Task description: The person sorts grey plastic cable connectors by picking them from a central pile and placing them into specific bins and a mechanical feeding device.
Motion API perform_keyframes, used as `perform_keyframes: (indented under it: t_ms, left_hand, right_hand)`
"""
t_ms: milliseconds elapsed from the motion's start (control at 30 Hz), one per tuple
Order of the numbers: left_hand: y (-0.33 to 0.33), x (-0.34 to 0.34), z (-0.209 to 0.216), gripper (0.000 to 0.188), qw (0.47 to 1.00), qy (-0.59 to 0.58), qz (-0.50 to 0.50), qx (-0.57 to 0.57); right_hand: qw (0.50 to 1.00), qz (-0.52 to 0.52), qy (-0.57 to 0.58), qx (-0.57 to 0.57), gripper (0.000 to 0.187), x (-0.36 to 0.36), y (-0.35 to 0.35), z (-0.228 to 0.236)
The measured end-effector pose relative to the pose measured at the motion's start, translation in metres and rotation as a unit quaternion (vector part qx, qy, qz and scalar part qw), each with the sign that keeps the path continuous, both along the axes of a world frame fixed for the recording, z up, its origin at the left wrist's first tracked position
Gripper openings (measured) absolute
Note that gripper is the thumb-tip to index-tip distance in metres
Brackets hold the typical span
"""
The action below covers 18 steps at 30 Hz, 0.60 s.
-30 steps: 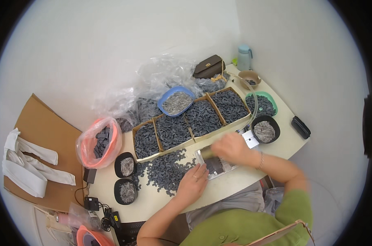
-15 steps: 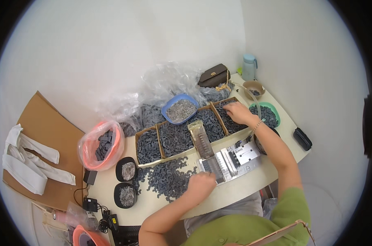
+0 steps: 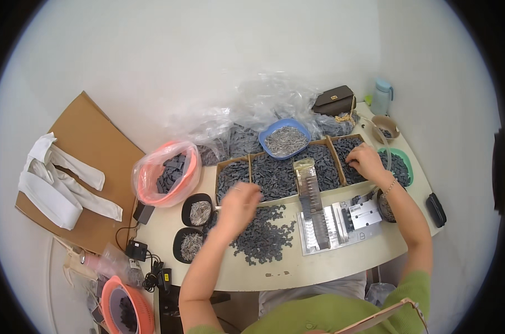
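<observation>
My left hand [image 3: 239, 209] hovers over the front left of a divided cardboard box [image 3: 288, 199], above a spread of small dark grey plastic pieces [image 3: 260, 236]. Motion smears its fingers, so its grip is unclear. My right hand [image 3: 369, 161] reaches into the rightmost compartment, fingers bent and closed among the grey pieces [image 3: 344, 147]; what they pinch is hidden. Between my hands lies a metal fixture [image 3: 341, 231] with slots and a clamp block. A clear ribbed plastic holder [image 3: 309, 181] runs from its left part up onto the box.
Two black bowls [image 3: 192, 245] of metal pins stand left, beside a pink basket [image 3: 166, 203] lined with plastic. A blue bowl [image 3: 286, 122] of pins rests behind the box. At right are a green tray [image 3: 409, 164], a brown bowl [image 3: 394, 125], a black case [image 3: 436, 210] and a bottle [image 3: 381, 97].
My left hand has left the fixture's front edge and moved left and away from me, above the loose pieces. My right hand stays at the rightmost compartment. The whole view has shifted.
</observation>
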<state>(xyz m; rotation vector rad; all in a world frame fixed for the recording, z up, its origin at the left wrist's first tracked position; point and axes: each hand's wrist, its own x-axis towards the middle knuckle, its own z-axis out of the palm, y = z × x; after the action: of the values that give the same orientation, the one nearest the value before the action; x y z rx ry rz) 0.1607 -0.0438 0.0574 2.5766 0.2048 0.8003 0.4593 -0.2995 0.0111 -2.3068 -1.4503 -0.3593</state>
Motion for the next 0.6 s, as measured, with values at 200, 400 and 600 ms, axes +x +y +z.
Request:
perform_keyframes:
  t_ms: [200, 400, 600]
  left_hand:
    - [-0.067, 0.025, -0.052, 0.033, 0.914, 0.000, -0.260, 0.311]
    - [-0.063, 0.055, -0.054, 0.024, 0.832, 0.053, -0.323, 0.449]
    - [-0.020, 0.052, -0.002, 0.020, 0.958, -0.018, -0.196, 0.210]
  right_hand:
    - [0.988, -0.026, 0.118, 0.096, 0.019, -0.018, 0.009, 0.019]
    - [0.963, 0.052, 0.207, 0.162, 0.017, -0.054, 0.003, 0.030]
    - [0.958, 0.101, 0.212, 0.166, 0.019, -0.091, -0.005, 0.037]
